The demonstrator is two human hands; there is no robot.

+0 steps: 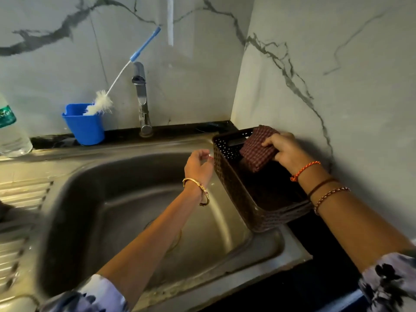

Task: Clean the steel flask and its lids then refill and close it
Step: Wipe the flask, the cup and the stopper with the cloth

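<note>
Fingers [269, 143] of the right hand [287, 152] curl over the upper edge of a folded maroon checked cloth [256, 149], gripping it above the far end of a dark brown perforated plastic basket [234, 190]. The cloth hangs partly inside the basket, its lower corner below the rim. The left hand [199, 165] hovers over the basin just beside the basket's left wall, fingers loosely curled and holding nothing; whether a fingertip touches the basket cannot be told. A gold bangle [198, 190] sits on the left wrist; orange, brown and braided thread bands [315, 179] circle the right wrist. Both forearms emerge from pale sleeves with a dark floral print [389, 282].

The steel flask and its lids are not visible from the head camera; the basket's interior is too dark to read.

The basket rests on the right ledge of a stainless-steel sink [126, 221], tilted slightly toward the basin, its near corner overhanging the bowl. A ribbed draining board [20, 199] lies at left. Behind the basin a chrome pillar tap [141, 97] rises from a black counter strip [184, 128]. To the tap's left stands a blue plastic cup [84, 127] holding a white bristle bottle brush with a blue handle [101, 102], which leans against the wall. A clear plastic water bottle with a green label [10, 131] stands at the far left edge. Grey-veined white marble-look panels [315, 75] form the corner walls.
</note>
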